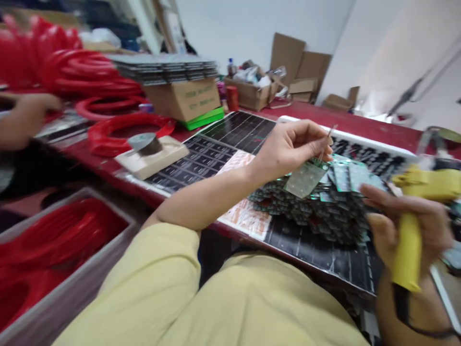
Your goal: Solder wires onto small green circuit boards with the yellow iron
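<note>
Yellow glue gun (414, 226) in right hand (406, 230), one small board (306, 179) in left hand (288, 146)

Red table (360, 126). Red coiled tubing (108, 86), more red coils in grey bin (54, 307). Yellow glue gun (414, 230) in right hand (403, 226). Pale grey dotted square (305, 179) at left hand (291, 146). Black gridded panels (201, 158). Silvery-green pile of small boards (324, 211). Brown carton (187, 98) on green base (203, 118). Pale yellow sleeve (151, 278).

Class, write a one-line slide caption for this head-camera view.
Left hand lifts a small circuit board from a pile; right hand holds a yellow glue gun.
</note>
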The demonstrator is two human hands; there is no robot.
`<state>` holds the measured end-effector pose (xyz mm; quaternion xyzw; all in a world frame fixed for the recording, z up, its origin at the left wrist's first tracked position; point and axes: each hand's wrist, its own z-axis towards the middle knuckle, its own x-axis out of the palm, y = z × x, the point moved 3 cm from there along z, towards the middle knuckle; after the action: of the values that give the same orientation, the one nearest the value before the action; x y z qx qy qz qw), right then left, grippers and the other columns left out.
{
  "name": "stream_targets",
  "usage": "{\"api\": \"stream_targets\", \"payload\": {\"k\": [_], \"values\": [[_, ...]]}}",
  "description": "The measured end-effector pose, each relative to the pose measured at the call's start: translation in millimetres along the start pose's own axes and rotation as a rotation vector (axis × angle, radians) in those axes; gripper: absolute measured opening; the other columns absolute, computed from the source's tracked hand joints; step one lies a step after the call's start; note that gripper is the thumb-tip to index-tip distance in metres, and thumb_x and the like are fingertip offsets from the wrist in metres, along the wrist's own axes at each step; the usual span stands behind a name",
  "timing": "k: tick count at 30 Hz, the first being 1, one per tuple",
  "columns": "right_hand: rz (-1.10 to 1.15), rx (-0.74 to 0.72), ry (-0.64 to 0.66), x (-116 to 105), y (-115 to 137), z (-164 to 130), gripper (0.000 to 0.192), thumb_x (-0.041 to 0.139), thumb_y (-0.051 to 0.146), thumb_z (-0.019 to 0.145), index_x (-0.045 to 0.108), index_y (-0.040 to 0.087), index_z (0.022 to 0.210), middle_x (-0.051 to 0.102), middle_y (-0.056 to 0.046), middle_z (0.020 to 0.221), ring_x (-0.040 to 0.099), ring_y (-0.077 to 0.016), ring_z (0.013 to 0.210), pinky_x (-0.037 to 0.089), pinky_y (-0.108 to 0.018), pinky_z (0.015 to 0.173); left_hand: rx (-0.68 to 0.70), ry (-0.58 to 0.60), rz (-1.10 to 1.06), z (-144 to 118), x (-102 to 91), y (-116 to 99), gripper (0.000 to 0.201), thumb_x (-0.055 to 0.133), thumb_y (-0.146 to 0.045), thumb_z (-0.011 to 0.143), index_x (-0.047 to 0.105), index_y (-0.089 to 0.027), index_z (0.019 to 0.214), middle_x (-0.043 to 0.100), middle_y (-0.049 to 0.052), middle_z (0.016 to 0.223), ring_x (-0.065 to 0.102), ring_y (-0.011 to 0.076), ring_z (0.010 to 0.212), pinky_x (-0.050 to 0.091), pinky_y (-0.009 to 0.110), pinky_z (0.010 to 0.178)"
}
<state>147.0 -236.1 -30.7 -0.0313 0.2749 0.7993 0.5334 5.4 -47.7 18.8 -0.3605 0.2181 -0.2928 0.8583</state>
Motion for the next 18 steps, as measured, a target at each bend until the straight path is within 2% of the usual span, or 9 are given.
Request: {"api": "stream_targets", "payload": {"k": [2,4,6,10,15,18], "values": [[-0.018,-0.089,0.014,5.2,8.7,1.7,0.031,0.076,0.030,0.082,0.053,0.016,0.097,0.071,-0.007,0.097,0.070,-0.0156,0.080,0.057,-0.021,0.072,-0.048,0.057,-0.184,4.7,34.7,-5.1,0.036,0.065,-0.053,0.086,0.063,-0.017,0.086,0.069,0.001,0.078,0.071,0.0138,0.075,0.061,0.029,0.073],[-0.096,-0.090,-0.108,6.1,11.3,4.8,0.027,0.075,0.023,0.082,0.051,0.017,0.091,0.068,0.000,0.082,0.067,-0.0103,0.066,0.054,-0.017,0.064,-0.085,0.093,-0.332,10.5,60.1,-3.5,0.039,0.070,-0.055,0.081,0.063,-0.016,0.083,0.070,0.002,0.078,0.071,0.0140,0.075,0.060,0.029,0.072],[-0.157,-0.073,-0.217,1.7,11.1,6.3,0.027,0.075,0.018,0.081,0.049,0.018,0.087,0.063,0.004,0.072,0.061,-0.0062,0.058,0.050,-0.013,0.059,-0.100,0.118,-0.422,18.7,77.8,2.6,0.045,0.074,-0.059,0.074,0.064,-0.016,0.079,0.070,0.002,0.075,0.069,0.0128,0.072,0.058,0.028,0.070],[-0.228,-0.073,-0.244,-15.5,9.1,2.8,0.027,0.075,0.015,0.081,0.048,0.017,0.085,0.056,0.008,0.067,0.052,-0.0011,0.054,0.044,-0.008,0.056,-0.113,0.156,-0.472,34.1,99.8,13.4,0.053,0.082,-0.063,0.060,0.065,-0.014,0.073,0.067,0.000,0.067,0.064,0.0099,0.065,0.056,0.026,0.069],[-0.232,-0.013,-0.272,-33.3,1.4,-2.2,0.026,0.074,0.014,0.081,0.048,0.017,0.084,0.053,0.008,0.067,0.048,-0.0005,0.053,0.042,-0.007,0.054,-0.177,0.200,-0.514,40.5,121.0,12.9,0.051,0.084,-0.059,0.059,0.065,-0.014,0.072,0.067,0.001,0.065,0.064,0.0095,0.062,0.056,0.026,0.068],[-0.212,0.009,-0.322,-39.6,-4.9,-3.3,0.025,0.073,0.013,0.081,0.048,0.017,0.083,0.052,0.009,0.066,0.048,-0.0003,0.053,0.042,-0.007,0.054,-0.159,0.189,-0.503,40.1,131.1,14.8,0.048,0.083,-0.057,0.064,0.065,-0.014,0.073,0.070,0.002,0.068,0.066,0.0105,0.064,0.057,0.026,0.070]]}}
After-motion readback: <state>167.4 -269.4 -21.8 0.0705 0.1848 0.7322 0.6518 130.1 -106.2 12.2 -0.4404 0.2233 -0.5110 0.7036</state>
